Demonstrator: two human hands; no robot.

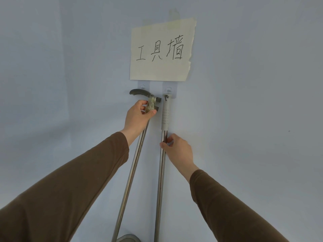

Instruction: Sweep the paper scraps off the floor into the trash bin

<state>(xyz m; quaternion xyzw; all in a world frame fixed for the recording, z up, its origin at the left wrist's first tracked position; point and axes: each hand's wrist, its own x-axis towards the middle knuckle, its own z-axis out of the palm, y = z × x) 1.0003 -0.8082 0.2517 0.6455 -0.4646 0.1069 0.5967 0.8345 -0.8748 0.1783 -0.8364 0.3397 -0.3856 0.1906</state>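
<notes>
A pale blue wall (70, 84) fills the view, with a cream paper sign (161, 51) handwritten in black taped high on it. Below the sign two long metal poles hang from clear adhesive hooks (168, 90). The left hand (139, 116) curls its fingers and thumb round the dustpan handle (132, 165) just under its dark curved grip (138, 93), where tape is wrapped. The right hand (176, 149) pinches the broom handle (161, 168) below its grey ribbed sleeve (166, 112). Both arms wear brown sleeves (73, 189)
</notes>
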